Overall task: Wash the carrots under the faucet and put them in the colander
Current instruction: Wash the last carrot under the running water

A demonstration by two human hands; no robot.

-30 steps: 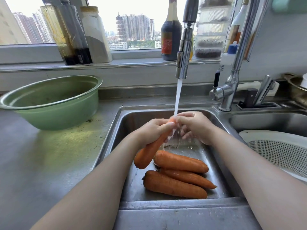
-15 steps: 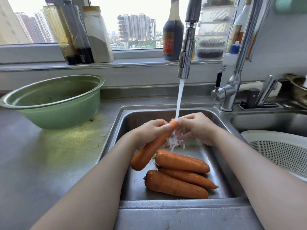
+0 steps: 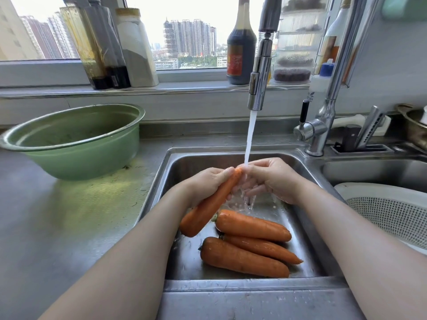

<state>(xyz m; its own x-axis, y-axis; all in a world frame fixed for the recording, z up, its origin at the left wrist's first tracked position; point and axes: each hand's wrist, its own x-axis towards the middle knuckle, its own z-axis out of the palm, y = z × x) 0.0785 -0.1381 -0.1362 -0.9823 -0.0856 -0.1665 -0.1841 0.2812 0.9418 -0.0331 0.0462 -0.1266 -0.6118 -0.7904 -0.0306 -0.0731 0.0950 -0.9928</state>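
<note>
- The left hand [image 3: 205,183] grips a carrot [image 3: 208,209] near its thin end; the carrot slants down and left, with its thick end low over the sink [image 3: 182,165].
- The right hand [image 3: 275,179] cups the carrot's tip, thumb on top and fingers [image 3: 253,190] curled below; whether they pinch it cannot be told.
- Water [image 3: 250,135] from the faucet [image 3: 260,84] falls where the hands meet.
- Three more carrots [image 3: 251,225] lie on the sink floor.
- The white colander [image 3: 392,215] sits in the right basin, and a green bowl [image 3: 76,158] stands on the counter to the left.
</note>
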